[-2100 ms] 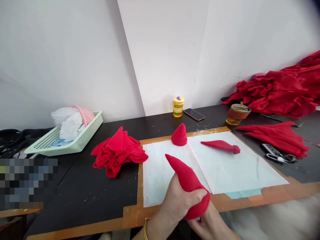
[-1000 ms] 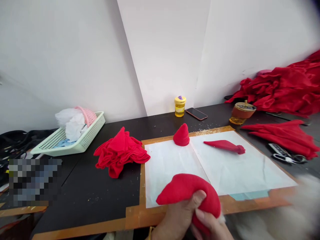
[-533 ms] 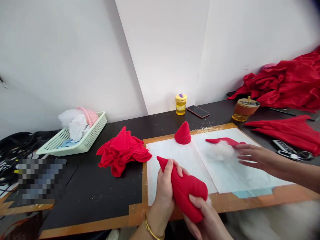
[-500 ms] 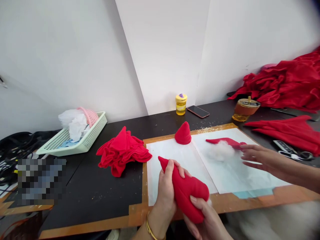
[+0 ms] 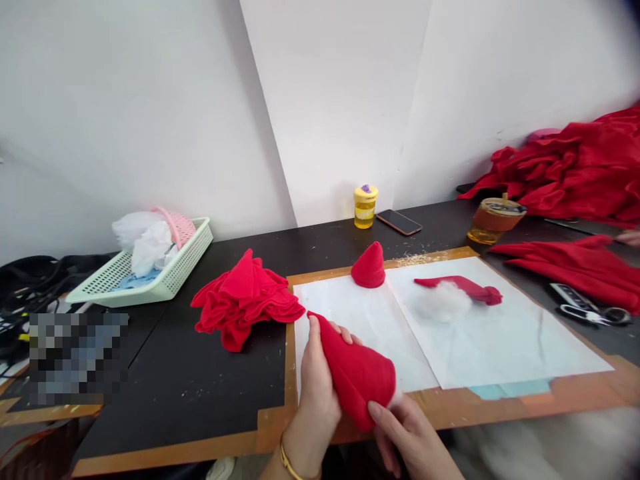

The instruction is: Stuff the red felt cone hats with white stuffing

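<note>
In the head view, my left hand [image 5: 323, 383] grips the pointed end of the red cone [image 5: 357, 377], and my right hand [image 5: 407, 437] pinches its wide end, where white stuffing [image 5: 397, 399] shows. The cone is above the near edge of the surface [image 5: 210, 393].

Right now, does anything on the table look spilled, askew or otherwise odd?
Mildly: pale crumbs lie scattered just beyond the white sheets, like a small spill. A loose tuft of white fluff lies beside the slim red piece. Nothing looks visibly damaged.
</note>
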{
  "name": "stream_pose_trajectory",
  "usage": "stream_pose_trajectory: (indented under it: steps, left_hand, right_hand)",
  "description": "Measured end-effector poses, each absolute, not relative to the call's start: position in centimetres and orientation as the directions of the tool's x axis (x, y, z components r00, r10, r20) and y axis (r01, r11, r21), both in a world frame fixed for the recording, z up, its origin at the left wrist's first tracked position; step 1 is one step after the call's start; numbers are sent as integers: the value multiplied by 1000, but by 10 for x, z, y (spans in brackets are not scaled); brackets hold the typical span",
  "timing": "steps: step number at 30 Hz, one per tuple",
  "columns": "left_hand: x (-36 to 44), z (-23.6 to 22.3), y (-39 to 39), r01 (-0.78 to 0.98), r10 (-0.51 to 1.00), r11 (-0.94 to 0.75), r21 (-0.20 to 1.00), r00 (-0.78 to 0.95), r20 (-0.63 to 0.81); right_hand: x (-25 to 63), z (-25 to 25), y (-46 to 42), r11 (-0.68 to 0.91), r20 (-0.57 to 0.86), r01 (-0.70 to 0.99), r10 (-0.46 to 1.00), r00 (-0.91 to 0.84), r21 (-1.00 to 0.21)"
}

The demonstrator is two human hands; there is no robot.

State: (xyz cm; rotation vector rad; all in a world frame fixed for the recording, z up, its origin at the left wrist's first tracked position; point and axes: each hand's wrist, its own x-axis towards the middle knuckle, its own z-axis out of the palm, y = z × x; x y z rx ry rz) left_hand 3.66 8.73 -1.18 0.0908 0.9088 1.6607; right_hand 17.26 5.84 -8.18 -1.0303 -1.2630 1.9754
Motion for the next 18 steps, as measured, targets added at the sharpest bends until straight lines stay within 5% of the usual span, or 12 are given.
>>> stream_pose_trajectory:
  steps: [4,9,14,18]
  left_hand:
    - [35,-12,86,-682,845,-74,727,-431,-318]
    - [56,-24,76,-561,901,-29,827,-374,-222]
    - [61,-32,73,-526,868,24,850,-411,-279]
    - [43,-28,83,-618,951,6,786,-240,-197]
  right_hand:
    - [175,-78,49,-356,-298,-127,894,-335,-926]
    - [160,-79,42,-303,-254,-126,918,-305,-945]
    - [154,-78,62,-550,-285,-371,771,-570,-748]
    - [160,-66,79,-703,-228,-412,625,-747,-580]
